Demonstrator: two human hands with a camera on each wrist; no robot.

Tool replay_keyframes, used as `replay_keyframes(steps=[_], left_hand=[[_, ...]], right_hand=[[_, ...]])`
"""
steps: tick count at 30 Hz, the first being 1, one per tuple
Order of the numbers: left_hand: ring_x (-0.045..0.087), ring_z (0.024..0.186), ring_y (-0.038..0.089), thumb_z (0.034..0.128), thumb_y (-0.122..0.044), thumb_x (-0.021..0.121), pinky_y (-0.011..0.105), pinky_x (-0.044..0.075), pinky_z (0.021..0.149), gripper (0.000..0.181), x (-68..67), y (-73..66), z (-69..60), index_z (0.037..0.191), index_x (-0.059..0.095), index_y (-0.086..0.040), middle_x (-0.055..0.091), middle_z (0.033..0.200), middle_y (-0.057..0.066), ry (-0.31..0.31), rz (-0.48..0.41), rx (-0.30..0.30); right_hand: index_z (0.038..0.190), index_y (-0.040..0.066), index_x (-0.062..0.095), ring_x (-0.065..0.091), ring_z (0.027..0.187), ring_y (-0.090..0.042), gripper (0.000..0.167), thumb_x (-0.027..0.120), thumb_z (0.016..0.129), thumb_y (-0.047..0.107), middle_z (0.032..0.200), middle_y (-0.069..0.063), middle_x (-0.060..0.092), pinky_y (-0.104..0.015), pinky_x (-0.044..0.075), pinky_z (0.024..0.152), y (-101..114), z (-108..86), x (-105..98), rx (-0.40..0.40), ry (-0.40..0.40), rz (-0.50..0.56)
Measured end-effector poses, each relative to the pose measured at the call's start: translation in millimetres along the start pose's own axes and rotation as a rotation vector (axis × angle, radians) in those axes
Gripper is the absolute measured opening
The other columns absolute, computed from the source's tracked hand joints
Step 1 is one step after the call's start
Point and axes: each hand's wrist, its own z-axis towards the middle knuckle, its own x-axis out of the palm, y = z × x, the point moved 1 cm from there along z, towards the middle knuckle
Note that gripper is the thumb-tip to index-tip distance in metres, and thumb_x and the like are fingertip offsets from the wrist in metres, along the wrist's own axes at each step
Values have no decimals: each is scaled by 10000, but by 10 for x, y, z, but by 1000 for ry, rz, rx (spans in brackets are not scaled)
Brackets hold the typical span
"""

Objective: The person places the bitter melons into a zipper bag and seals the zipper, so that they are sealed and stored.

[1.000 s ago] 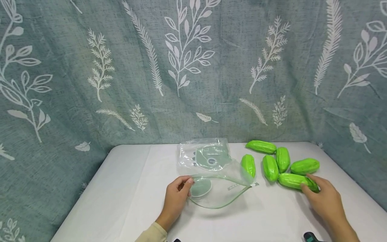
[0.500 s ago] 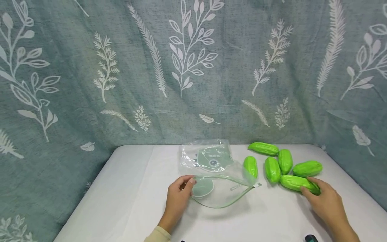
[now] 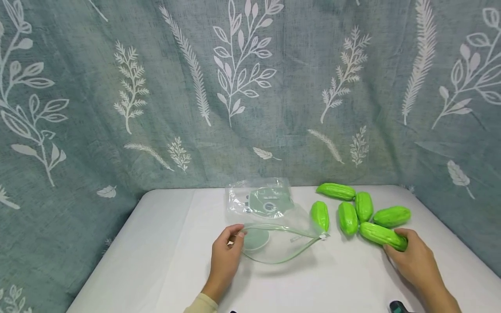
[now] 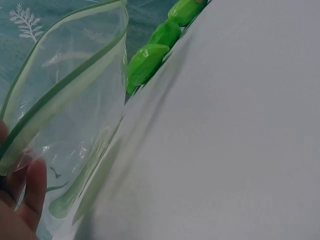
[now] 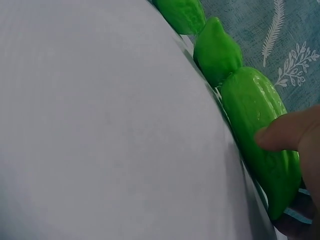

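Head view: the left hand (image 3: 228, 250) pinches a clear zip-lock bag (image 3: 275, 219) at the left corner of its mouth; that narrow grip likely explains why the 2 green zip strips (image 4: 70, 79) bow apart, the printed body stretching away over the white tabletop (image 3: 164, 261); the right hand (image 3: 414, 257) grips a glossy ribbed green gourd (image 3: 379, 234) by its right end, thumb on the near side, perhaps because 5 more gourds (image 3: 348, 218) crowd around its other end; whether it is lifted, I cannot tell.

The left wrist view shows the mouth's gap from low down, with the bag's front raised off the tabletop, which the head view leaves flatter; the right wrist view alone shows the gourd's tapered tip and, beside it, a dark item with pale blue bands (image 5: 298, 216), unidentifiable here.
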Motion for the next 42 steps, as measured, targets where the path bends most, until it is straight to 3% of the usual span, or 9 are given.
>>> replay_keyframes(steps=[5,10,16,23,30,33,36,39,42], left_hand=[[611,874,158,996,-62,577,231,524,685,229,-9,16,-6,1137,716,-175,680,1036,-67,63,58,80],[623,894,170,1000,-46,571,231,536,715,227,9,68,-1,1129,717,-161,676,1059,-56,112,48,114],[646,918,248,993,-11,567,224,535,716,229,20,66,8,1153,704,-100,698,1079,-3,110,42,72],[666,920,318,984,1,577,233,548,740,195,-9,-184,-9,1149,679,-18,727,1055,76,96,-12,52],[662,970,322,999,-54,582,236,537,779,188,19,-186,-11,1160,680,-40,717,1079,43,106,-27,0],[666,950,298,999,-58,587,233,536,766,184,28,-187,-4,1152,685,-37,721,1071,39,106,-23,-14],[659,917,250,999,-62,588,226,539,749,183,25,-195,-3,1150,688,-34,725,1064,29,111,-24,-17],[653,898,200,1003,-94,596,222,541,737,183,33,-54,14,1155,693,-67,728,1068,-6,117,-30,-15],[648,885,170,1004,-145,609,221,541,725,175,52,119,34,1153,700,-121,729,1070,-50,122,-49,-5]], right_hand=[[1388,-140,377,399,1202,-599,650,692,909,167,1331,-414,417,-709,333,959,11,4,32,8,-16,36],[1369,-131,400,416,1187,-591,627,686,915,194,1318,-409,434,-701,345,947,-9,-1,43,-16,-36,59],[1370,-120,395,422,1179,-589,661,680,938,292,1317,-401,439,-695,354,936,-7,10,33,-4,-15,79],[1409,-138,362,456,1168,-565,740,669,948,352,1323,-405,434,-663,414,917,48,42,46,81,-25,151],[1504,-83,321,463,1198,-586,810,599,977,466,1387,-405,420,-636,462,894,178,13,-22,92,-27,250],[1507,-73,335,476,1203,-571,800,592,981,472,1390,-388,437,-389,560,814,251,1,-63,76,-19,322],[1495,-83,344,494,1193,-540,787,597,984,458,1380,-382,445,-180,525,666,335,-7,-67,54,-7,368],[1491,-89,342,642,1041,-208,777,609,984,435,1373,-368,454,-147,528,635,416,-36,-40,33,-3,428],[1491,-88,344,538,891,111,762,598,992,429,1375,-337,467,-191,556,643,504,-77,-30,13,-10,456]])
